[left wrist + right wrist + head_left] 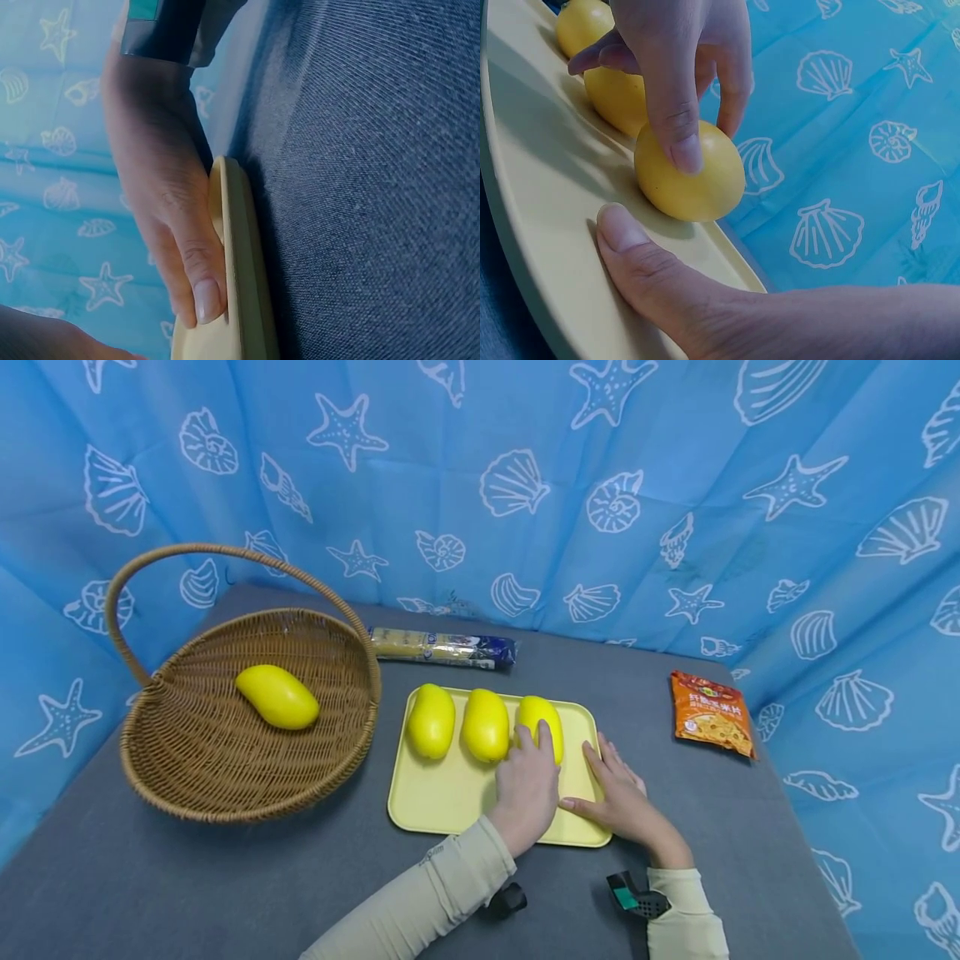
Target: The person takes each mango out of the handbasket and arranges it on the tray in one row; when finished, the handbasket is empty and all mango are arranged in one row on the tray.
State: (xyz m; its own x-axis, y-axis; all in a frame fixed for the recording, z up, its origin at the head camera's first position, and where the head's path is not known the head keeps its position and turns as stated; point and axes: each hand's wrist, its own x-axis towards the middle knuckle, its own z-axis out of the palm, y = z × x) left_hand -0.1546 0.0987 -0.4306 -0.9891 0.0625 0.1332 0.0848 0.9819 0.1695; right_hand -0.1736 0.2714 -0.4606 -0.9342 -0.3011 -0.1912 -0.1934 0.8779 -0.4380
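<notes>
Left hand [527,785]: narrowed round the right mango [537,713], thumb on one flank, other fingers over the opposite side; whether lifted at all, impossible to tell.

Right mango: at the far right part of the tray [446,797], just beside the middle mango [485,727].

Right hand [621,800]: fingers extended, laid over the tray's right rim, thumb inside; holding no fruit.

Middle mango and left mango [431,721]: in a row along the tray's far half, lying near to far.

Basket [217,768]: left of the tray, with basket mango [277,697] inside.

Far of the tray: clear pack [442,647]. Far right: orange bag [712,713].

Step in hand, as judged: gripping the right mango with the tray steadied.

Handling notes: light, even contact on both flanks near the widest part; smooth, rounded skin likely to slip or roll. Any lift best straight up, clear of the middle mango. Right-hand pressure best downward and gentle; sideways push liable to skid the tray and set the row rolling.
</notes>
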